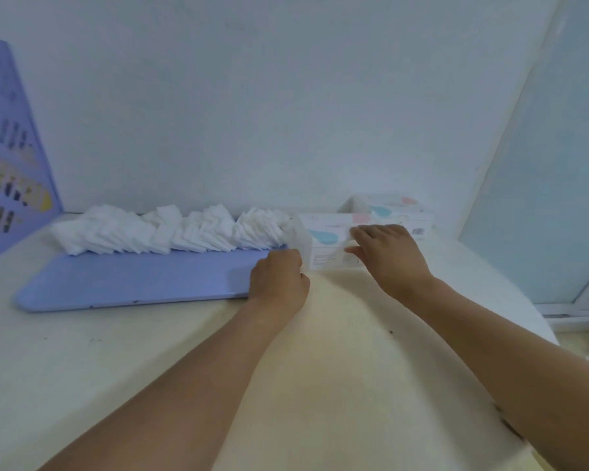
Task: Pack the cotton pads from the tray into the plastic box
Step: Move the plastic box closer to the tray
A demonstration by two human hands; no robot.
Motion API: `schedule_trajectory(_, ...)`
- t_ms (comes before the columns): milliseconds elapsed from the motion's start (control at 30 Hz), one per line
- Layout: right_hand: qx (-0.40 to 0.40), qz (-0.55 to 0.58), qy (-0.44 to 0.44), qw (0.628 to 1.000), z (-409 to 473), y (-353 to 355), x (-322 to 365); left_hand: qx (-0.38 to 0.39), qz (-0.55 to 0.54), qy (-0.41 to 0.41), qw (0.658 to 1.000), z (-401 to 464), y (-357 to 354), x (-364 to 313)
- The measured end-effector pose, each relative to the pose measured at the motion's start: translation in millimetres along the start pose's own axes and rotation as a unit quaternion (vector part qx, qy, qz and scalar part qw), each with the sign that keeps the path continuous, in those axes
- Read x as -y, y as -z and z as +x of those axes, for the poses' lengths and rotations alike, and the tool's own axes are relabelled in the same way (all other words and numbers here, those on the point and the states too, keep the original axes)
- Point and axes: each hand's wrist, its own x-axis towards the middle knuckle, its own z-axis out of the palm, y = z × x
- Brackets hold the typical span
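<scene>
A long row of white square cotton pads (157,232) lies along the far edge of a flat blue tray (126,280). Just right of the tray stands a clear plastic box (327,244) with blue and pink drop prints. My left hand (279,277) is curled at the box's near left corner, over the tray's right end; whether it holds that corner is not clear. My right hand (385,253) rests on the box's front and top, fingers bent over its edge.
A second printed box (395,209) stands behind the first, against the white wall. A purple printed board (11,171) leans at the far left. The cream table (320,351) curves off at the right, beside a frosted glass panel (551,185).
</scene>
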Motion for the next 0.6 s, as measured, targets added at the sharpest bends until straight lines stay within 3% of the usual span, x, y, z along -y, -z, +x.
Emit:
schedule_trajectory(233,-0.138,-0.074,0.029,0.987,-61.7,23.6,16.6,0.036,-0.004,-0.042,0.998,-38.8,15.1,4.1)
schedule_trajectory(467,-0.154,-0.022,0.016,0.988,-77.8,52.2,19.1,0.049,-0.041,-0.046,0.997,-62.0,18.8,-1.5)
schedule_trajectory(600,-0.119,0.067,-0.03,0.99,-53.9,86.7,-0.4,0.032,-0.105,-0.084,0.99,-57.0,15.2,0.4)
